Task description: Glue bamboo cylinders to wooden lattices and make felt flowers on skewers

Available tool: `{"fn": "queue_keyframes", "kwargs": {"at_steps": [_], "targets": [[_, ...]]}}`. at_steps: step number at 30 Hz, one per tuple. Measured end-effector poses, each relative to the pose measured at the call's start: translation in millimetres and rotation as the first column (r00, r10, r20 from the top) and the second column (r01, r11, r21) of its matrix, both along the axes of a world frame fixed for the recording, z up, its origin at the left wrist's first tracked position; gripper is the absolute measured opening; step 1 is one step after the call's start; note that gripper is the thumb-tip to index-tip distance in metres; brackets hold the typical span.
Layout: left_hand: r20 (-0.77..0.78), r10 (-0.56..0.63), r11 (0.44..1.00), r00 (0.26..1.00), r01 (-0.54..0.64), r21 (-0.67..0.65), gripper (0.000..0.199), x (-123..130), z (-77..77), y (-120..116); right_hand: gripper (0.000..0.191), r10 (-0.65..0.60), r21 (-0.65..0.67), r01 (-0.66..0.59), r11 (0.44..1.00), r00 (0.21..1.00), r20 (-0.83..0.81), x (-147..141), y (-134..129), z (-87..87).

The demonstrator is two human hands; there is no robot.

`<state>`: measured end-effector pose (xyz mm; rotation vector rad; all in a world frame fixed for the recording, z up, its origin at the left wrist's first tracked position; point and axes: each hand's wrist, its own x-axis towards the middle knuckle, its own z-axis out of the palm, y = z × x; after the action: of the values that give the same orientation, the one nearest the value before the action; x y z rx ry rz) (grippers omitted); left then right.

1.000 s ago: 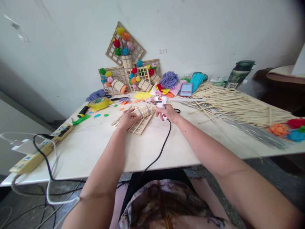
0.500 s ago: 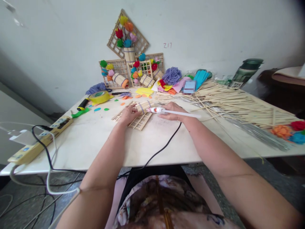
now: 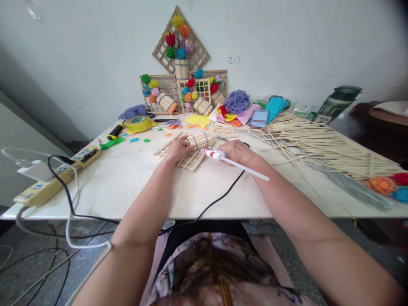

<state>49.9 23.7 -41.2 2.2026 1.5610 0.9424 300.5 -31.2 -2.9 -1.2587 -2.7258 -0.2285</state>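
Observation:
A small vase of wooden sticks [image 3: 201,141], bound with purple yarn, lies on its side on a flat stick lattice [image 3: 190,162]. My left hand [image 3: 179,149] is closed on the left end of the vase and rests over the lattice. In my right hand [image 3: 236,152] is a white hot glue gun [image 3: 215,154] with a red-patterned front. Its nozzle points left, close to the lower right edge of the vase; I cannot tell whether they touch. A long glue stick [image 3: 248,169] sticks out of the gun's back, sloping down to the right.
Finished lattices with felt flowers [image 3: 181,51] lean on the wall. Many loose sticks [image 3: 312,140] cover the right side. Purple yarn [image 3: 237,101], yellow tape [image 3: 139,124] and a bottle [image 3: 338,104] stand behind. A power strip [image 3: 57,176] lies left; a black cord [image 3: 219,196] crosses the front.
The glue gun has turned, so its glue stick now slopes further down. Its nozzle sits a little lower against the vase's edge. The whole view has shifted slightly; my left hand keeps its hold.

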Motion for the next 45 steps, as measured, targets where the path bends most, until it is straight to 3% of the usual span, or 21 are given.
{"fn": "queue_keyframes", "kwargs": {"at_steps": [4,37,45], "targets": [[-0.068,-0.009,1.0,0.998,0.01,0.024,0.025,0,-0.5,0,0.022,-0.001,-0.002,0.001,1.0,1.0,0.017,-2,-3,2.4],[0.019,-0.024,1.0,1.0,0.024,0.005,0.025,-2,-5.9,5,0.03,-0.098,0.029,0.095,0.995,0.99,0.106,-6,3,-7.5],[0.003,0.024,1.0,1.0,-0.024,-0.015,0.024,-2,-4.5,2,0.023,-0.046,-0.013,0.047,0.999,0.994,0.101,-6,-2,-1.3]]}}
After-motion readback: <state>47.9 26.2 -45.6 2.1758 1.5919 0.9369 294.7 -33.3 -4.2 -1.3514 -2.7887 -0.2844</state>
